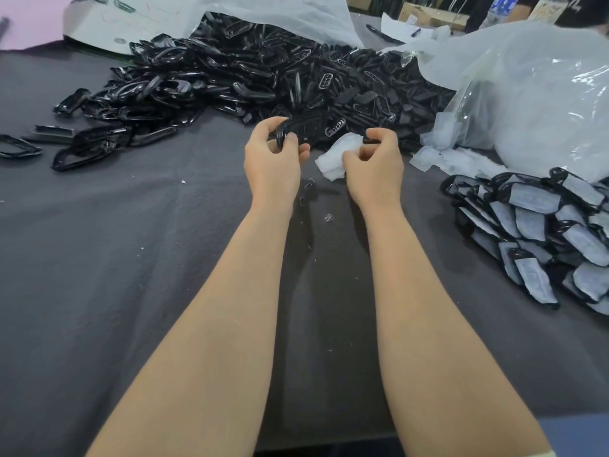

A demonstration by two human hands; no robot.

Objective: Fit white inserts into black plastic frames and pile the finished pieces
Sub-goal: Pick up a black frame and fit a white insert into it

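Left hand (273, 159) grips a half-hidden black frame (309, 128); right hand (375, 166) pinches, seemingly, white inserts (334, 156).

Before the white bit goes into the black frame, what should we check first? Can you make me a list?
1. Left hand grips a frame: ok.
2. Right hand holds an insert: ok.
3. Only one insert in that hand: cannot tell, the white stuff looks bunched up.
4. Insert lined up with the frame's opening: not ok, it sits below and beside the frame.
5. Finished pile on the right, ready for the next piece: ok.
6. Spare frames heaped behind the hands: ok.
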